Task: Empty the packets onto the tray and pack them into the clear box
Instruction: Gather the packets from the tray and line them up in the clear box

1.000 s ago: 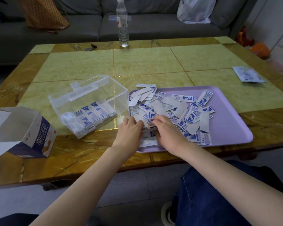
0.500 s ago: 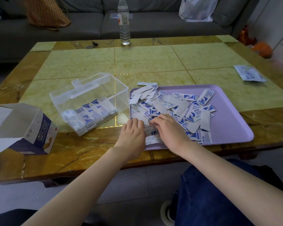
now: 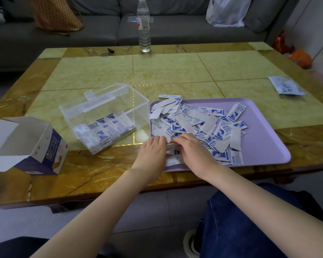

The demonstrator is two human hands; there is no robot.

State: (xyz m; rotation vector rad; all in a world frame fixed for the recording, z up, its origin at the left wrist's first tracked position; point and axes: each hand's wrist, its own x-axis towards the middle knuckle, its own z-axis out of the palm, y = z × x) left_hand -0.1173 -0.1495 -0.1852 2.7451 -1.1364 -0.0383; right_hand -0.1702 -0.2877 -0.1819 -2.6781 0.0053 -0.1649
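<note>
An open carton (image 3: 26, 146), cut off at the left edge, sits beside the tilted clear box (image 3: 108, 101) part-filled with packets (image 3: 104, 131); on the purple tray (image 3: 265, 142), the left hand (image 3: 153, 153) hides its fingertips, grip unclear, while the right hand (image 3: 194, 151) curls round stacked packets, both barely moved since before.

Single head cam, fwd/down, close over tray (image 3: 261, 142).

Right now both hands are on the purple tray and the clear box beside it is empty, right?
No. The head view shows the clear box holds packets, not empty. The left hand and right hand are on the purple tray beside it.
</note>
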